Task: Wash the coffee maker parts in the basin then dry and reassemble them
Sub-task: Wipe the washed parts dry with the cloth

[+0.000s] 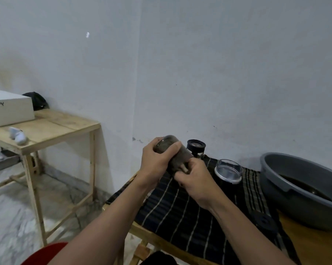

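Observation:
I hold a dark cylindrical coffee maker part [177, 150] tilted in the air above the striped cloth [182, 211]. My left hand [157, 157] wraps around its upper end. My right hand [194, 175] grips its lower end, fingers closed around it. A clear glass container [228, 171] with a white rim stands on the cloth just right of my hands. Behind them stands a black part with a round glass top [196, 146]. A black round lid [264, 220] lies on the cloth near the grey basin [276, 180], which holds dark water.
The cloth covers a wooden table [310, 243] against a white wall. To the left stands a second wooden table [52, 129] with a white box [10, 109], a black cap [37, 100] and a small white object [18, 135]. Marble floor lies between the tables.

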Demonstrator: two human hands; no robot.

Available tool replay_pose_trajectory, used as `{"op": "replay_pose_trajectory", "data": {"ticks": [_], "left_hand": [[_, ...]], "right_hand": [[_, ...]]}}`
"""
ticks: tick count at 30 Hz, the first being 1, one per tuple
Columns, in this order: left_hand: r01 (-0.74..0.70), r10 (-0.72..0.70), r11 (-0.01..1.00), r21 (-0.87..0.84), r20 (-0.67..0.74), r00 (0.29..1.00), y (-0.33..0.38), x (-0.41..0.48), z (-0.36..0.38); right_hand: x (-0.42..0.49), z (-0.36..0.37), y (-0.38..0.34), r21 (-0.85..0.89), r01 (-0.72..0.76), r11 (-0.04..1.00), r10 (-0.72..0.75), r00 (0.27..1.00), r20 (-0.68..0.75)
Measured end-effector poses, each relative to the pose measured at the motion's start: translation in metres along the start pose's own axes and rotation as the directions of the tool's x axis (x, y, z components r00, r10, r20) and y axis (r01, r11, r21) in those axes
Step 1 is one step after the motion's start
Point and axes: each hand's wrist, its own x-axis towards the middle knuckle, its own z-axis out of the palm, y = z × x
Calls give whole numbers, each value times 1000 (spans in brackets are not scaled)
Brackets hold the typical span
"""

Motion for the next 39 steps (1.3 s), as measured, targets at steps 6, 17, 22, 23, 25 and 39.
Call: {"op": "replay_pose_trajectory", "data": {"ticks": [6, 17, 22, 23, 25, 39], "left_hand": [[139, -113, 958, -249, 116, 987, -4, 10, 3], [342, -307, 868, -360, 151, 940, -1, 14, 14], [308, -256, 768, -562, 171, 951, -9, 20, 1], [302, -274, 764, -570, 137, 952, -10, 21, 1], [280, -296, 769, -575, 68, 953, -11, 25, -3], [36, -32, 999, 39, -92, 995, -17, 9, 12]], "right_hand": [[8, -10, 7, 482, 34, 875, 14, 995, -95], [10, 8, 13, 31, 25, 999, -22, 994, -105], [6, 21, 2, 952, -72, 297, 246, 969, -3], [5, 20, 0, 958, -38, 283, 268, 963, -40], [3, 17, 2, 942, 48, 333, 320, 934, -160], [20, 12, 5, -539, 228, 811, -429, 858, -282]]}}
